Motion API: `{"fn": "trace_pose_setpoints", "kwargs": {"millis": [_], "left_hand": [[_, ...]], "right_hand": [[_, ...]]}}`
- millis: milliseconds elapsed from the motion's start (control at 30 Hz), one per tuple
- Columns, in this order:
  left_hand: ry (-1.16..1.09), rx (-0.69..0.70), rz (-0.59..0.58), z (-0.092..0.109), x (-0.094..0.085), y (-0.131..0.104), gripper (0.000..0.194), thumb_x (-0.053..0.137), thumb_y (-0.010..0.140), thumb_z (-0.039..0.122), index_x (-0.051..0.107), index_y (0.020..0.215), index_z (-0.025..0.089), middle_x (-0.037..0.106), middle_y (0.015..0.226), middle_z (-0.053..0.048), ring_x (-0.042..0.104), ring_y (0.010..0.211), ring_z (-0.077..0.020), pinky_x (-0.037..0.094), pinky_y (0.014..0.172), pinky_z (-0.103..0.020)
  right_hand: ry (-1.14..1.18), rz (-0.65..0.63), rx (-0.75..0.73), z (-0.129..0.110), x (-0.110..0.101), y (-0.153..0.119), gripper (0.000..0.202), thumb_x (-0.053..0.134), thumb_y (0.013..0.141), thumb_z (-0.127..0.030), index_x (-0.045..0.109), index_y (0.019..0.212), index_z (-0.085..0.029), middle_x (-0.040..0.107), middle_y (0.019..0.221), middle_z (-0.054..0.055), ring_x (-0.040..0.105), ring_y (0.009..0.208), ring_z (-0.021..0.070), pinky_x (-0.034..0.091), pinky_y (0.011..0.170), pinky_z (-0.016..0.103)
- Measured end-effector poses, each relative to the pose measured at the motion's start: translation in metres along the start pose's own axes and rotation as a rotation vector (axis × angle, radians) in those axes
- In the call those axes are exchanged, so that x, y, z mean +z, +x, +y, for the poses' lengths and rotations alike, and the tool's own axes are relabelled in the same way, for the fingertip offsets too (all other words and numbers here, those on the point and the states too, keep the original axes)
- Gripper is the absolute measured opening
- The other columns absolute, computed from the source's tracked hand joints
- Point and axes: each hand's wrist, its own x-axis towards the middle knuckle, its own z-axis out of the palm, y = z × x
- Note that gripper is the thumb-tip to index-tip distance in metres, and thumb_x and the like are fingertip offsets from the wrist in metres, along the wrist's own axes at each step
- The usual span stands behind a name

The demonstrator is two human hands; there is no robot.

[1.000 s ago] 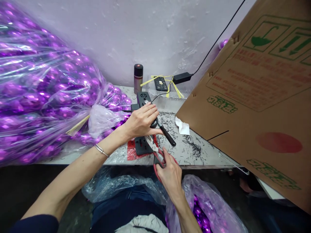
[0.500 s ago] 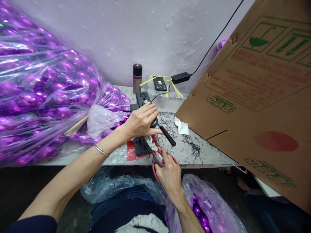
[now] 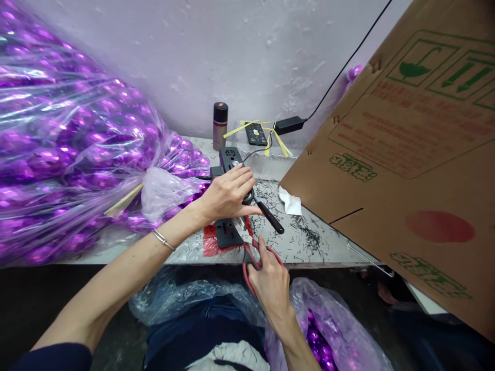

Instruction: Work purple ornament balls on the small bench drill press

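The left hand (image 3: 228,194) drapes over the boxy black plastic device (image 3: 229,154) on the flat white tabletop (image 3: 282,251), grip unclear, while the right hand (image 3: 270,282), wrapped round the long red-and-grey-handled metal scissors (image 3: 247,252) beneath, should hold them steady.

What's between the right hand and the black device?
The red-handled scissors, held in the right hand; their blades lie at the base of the black device. The left hand covers its middle.
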Motion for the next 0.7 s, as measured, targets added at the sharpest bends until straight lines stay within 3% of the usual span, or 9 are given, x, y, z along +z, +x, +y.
{"fn": "trace_pose_setpoints", "kwargs": {"millis": [500, 700], "left_hand": [[-0.008, -0.003, 0.033, 0.002, 0.002, 0.0, 0.068, 0.056, 0.084, 0.067, 0.065, 0.103, 0.003, 0.071, 0.105, -0.021, 0.066, 0.11, -0.0307, 0.052, 0.101, -0.048], [0.018, -0.009, 0.008, 0.001, 0.003, -0.001, 0.066, 0.057, 0.083, 0.067, 0.066, 0.103, 0.005, 0.071, 0.106, -0.02, 0.066, 0.109, -0.029, 0.052, 0.101, -0.047]], "right_hand": [[0.062, 0.043, -0.045, 0.012, -0.008, -0.018, 0.056, 0.058, 0.078, -0.015, 0.056, 0.135, -0.014, 0.076, 0.108, 0.009, 0.074, 0.083, 0.0197, 0.054, 0.067, 0.023], [0.06, 0.002, -0.029, 0.011, -0.011, -0.009, 0.057, 0.059, 0.077, -0.015, 0.058, 0.133, -0.014, 0.075, 0.111, 0.009, 0.074, 0.084, 0.0205, 0.054, 0.069, 0.025]]}}
